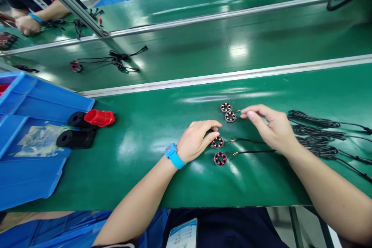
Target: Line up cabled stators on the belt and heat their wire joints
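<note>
My left hand (199, 139), with a blue wristband (175, 155), is loosely curled, thumb and index finger apart. Its thumb covers the upper edge of a round copper-wound motor stator (217, 142); I cannot tell whether it presses on it. My right hand (270, 126) pinches thin wires (238, 111) beside two other stators, an upper one (226, 107) and a lower one (230, 116), which touch or nearly touch. Closer to me lies a stator with red windings (220, 159), its black cable (255, 152) running right. Coiled black cables (315, 139) lie beyond my right wrist.
Blue bins (43, 178) stand at the left, beside black cylindrical parts (77, 138) and a red one (99, 117). Past a white ledge (203, 81) lies another cable bundle (119, 60). A co-worker's hand (29, 25) is at the upper left, behind a metal post (69, 2).
</note>
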The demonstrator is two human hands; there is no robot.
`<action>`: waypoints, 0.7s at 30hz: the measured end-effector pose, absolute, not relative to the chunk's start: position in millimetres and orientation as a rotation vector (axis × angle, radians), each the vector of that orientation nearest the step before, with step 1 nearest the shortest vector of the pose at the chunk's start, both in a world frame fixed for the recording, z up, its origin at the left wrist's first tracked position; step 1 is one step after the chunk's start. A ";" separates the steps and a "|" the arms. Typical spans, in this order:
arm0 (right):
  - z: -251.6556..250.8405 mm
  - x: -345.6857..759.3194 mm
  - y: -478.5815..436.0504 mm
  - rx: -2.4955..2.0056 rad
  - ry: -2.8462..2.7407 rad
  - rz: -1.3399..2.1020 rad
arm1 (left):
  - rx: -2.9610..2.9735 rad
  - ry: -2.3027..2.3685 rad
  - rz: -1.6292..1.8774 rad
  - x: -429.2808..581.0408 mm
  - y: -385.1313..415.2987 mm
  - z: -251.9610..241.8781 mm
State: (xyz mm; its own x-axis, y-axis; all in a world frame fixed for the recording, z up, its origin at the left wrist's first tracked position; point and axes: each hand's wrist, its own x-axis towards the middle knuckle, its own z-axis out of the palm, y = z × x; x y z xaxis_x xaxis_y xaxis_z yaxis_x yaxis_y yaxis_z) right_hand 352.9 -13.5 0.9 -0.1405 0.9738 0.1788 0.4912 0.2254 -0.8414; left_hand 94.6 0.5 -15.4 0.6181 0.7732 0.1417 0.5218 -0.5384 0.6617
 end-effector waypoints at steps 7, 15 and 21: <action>7.0 354.6 9.9 -1.400 -2.083 0.753 | 2.621 1.019 0.299 119.9 39.2 -17.3; -18.7 345.9 9.4 -1.344 -2.258 0.774 | 2.605 0.928 0.381 120.3 40.4 -19.1; -17.6 341.3 2.4 -1.350 -2.220 0.788 | 3.005 1.164 0.546 124.6 22.1 -1.7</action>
State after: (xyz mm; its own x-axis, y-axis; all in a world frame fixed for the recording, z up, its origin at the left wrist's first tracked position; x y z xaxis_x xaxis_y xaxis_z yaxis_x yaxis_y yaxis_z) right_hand 341.3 2.4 -17.6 -0.4381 0.8968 0.0621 0.6568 0.3665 -0.6590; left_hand 124.6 22.1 -1.7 0.6915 0.6313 0.3510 0.6736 -0.7391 0.0023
